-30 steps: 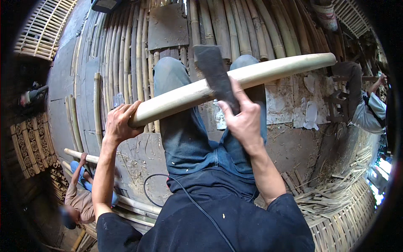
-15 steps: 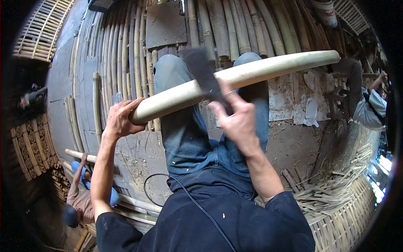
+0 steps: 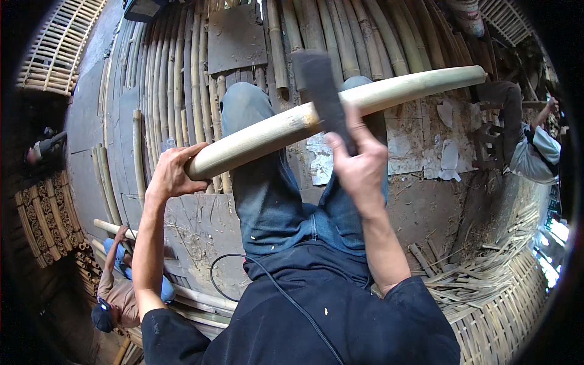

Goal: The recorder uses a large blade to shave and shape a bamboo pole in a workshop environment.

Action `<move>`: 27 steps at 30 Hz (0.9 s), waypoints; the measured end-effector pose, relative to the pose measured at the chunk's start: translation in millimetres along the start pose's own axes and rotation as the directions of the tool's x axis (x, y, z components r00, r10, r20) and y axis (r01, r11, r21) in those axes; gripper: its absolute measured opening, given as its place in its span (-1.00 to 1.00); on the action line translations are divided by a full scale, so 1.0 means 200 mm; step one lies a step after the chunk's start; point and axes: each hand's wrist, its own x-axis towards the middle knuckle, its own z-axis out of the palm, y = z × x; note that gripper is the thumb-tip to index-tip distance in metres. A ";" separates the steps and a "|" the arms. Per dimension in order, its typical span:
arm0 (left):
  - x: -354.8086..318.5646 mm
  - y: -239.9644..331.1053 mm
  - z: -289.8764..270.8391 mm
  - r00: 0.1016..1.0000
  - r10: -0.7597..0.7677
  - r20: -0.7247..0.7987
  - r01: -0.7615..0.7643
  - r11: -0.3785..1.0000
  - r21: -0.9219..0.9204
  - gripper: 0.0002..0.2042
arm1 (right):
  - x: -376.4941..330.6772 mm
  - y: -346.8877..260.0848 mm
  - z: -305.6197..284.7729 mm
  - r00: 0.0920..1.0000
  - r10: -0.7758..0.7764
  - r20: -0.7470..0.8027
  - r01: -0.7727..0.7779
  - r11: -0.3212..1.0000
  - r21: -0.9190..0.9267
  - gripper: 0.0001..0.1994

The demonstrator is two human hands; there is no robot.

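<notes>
The pale bamboo pole (image 3: 340, 109) lies across my knees, its long axis running from my left hand (image 3: 173, 173) at about eight o'clock up to its far end near two o'clock. That far end hangs over the floor with open room around it. The near end is its thicker part.

My left hand's fingers (image 3: 188, 152) are curled shut over the thick near end, so the cut face of the pole is hidden behind them. My right hand (image 3: 362, 167) is closed around the handle of a dark cleaver (image 3: 319, 85); the handle itself is almost wholly covered by my grip. The flat blade stands up toward twelve o'clock and crosses the pole near its middle. It is blurred, and I cannot tell whether its edge is touching the bamboo.

My legs in blue jeans (image 3: 274, 201) fill the centre and cover the floor beneath the pole. Behind them, at twelve o'clock, a row of bamboo poles (image 3: 176, 79) lies side by side, close-packed. At four o'clock split strips (image 3: 480, 274) lie heaped over woven matting. Another person (image 3: 121, 292) sits low at eight o'clock, partly cut off, and a second one (image 3: 529, 146) is at three o'clock, well apart from my pole's tip.
</notes>
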 end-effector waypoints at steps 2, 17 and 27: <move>0.00 -0.04 0.00 1.000 0.013 0.008 -0.012 0.998 -0.066 -0.26 | -0.08 -0.04 0.11 0.983 -0.148 0.108 0.161 0.980 -0.118 -0.30; 0.08 0.01 -0.09 0.961 -0.175 0.215 0.225 0.945 -0.237 -0.18 | -0.06 0.02 0.08 0.980 -0.199 0.000 0.195 0.960 -0.201 -0.30; 0.09 -0.11 -0.03 0.979 -0.061 0.193 0.106 0.968 -0.229 -0.18 | 0.10 0.14 -0.10 0.981 -0.080 -0.175 0.056 0.989 -0.135 -0.31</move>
